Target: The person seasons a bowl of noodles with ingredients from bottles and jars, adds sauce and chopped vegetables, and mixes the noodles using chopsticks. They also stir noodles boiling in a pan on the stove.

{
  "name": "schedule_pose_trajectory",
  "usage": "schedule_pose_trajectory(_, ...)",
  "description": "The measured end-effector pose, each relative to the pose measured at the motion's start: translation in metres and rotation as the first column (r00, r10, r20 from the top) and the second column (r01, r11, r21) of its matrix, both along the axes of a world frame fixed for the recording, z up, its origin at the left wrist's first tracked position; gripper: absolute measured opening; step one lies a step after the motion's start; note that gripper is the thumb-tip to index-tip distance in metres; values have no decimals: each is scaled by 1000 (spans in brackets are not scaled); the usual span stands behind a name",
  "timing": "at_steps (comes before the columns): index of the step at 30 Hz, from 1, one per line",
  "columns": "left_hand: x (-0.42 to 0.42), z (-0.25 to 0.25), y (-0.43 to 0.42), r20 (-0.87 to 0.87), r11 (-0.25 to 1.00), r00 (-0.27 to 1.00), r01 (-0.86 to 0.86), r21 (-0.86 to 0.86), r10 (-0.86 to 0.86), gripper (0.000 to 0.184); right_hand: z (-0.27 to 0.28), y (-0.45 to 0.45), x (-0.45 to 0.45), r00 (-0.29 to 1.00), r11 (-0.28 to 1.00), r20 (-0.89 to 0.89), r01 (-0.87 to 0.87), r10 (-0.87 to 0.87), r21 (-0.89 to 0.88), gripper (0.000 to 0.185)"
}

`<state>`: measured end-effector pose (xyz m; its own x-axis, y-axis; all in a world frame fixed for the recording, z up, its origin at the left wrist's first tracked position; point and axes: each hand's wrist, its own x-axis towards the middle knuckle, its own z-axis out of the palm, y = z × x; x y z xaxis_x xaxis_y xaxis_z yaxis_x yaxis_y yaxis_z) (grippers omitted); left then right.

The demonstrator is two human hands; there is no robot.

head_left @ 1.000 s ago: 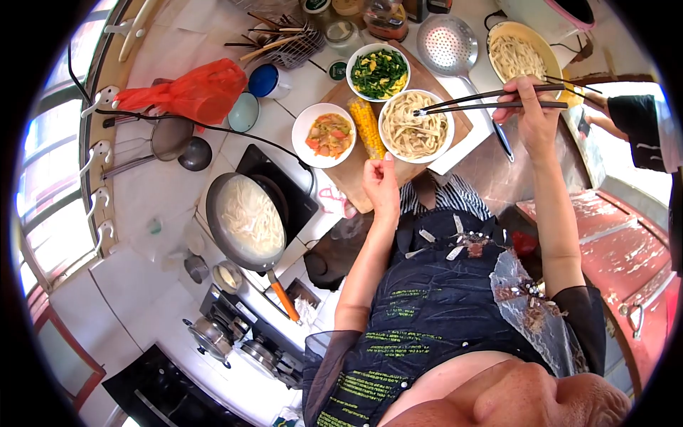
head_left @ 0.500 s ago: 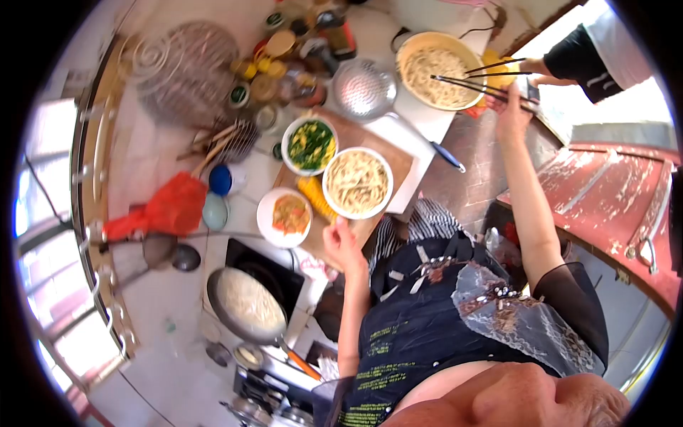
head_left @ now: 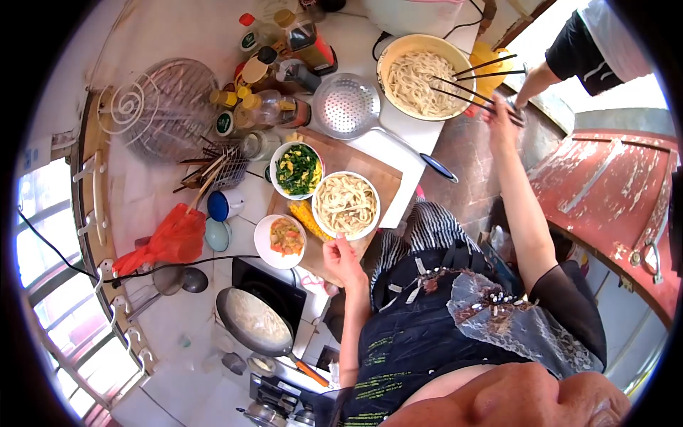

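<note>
My left hand [head_left: 344, 260] has its fingers curled at the near rim of a white bowl of noodles [head_left: 346, 205], which sits on a wooden board [head_left: 386, 181]. In my right hand [head_left: 502, 124] is a pair of dark chopsticks [head_left: 466, 94], their tips over the noodles in a yellow enamel basin [head_left: 385, 78]. Two more dark sticks [head_left: 491, 65] cross the basin's rim; who holds them is unclear. Another person's hand [head_left: 532, 85] is close to my right hand. Beside the noodle bowl are a bowl of greens and egg [head_left: 299, 171], corn [head_left: 307, 217] and a bowl of stew [head_left: 285, 237].
A perforated skimmer [head_left: 347, 107] lies beside the basin, its handle past the table edge. Bottles and jars [head_left: 277, 71] crowd the back. A frying pan [head_left: 254, 322] with pale liquid stands by a black cooktop [head_left: 249, 277]. A red wooden door [head_left: 594, 192] is on the right.
The view has shifted a little. My right hand has come down slightly with the chopsticks, and the other person's hand has moved lower beside it. My left hand stays at the bowl.
</note>
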<state>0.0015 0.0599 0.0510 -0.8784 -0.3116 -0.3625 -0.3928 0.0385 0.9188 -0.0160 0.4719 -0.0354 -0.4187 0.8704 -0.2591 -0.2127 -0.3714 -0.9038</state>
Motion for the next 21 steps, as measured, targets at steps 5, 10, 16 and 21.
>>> schedule_pose_trajectory(5, 0, 2, 6, -7, 1000, 1000, -20, 15, 20, 26, 22, -33, -23, 990, 999, 135, -37, 34, 21, 29)
schedule_pose_trajectory(10, 2, 10, -4, 6, 999, 1000, -13, -33, 13, 35, -6, -56, -46, 979, 994, 193, -85, 71, 63, 28)
schedule_pose_trajectory(16, 15, -19, -46, -8, 977, 977, -212, -4, 212, 37, 91, -31, -3, 978, 954, 108, -199, 178, 225, 42)
schedule_pose_trajectory(21, 15, -30, -53, -7, 981, 982, -189, 33, 189, 31, 123, -158, -14, 773, 745, 165, -634, 613, 207, 34)
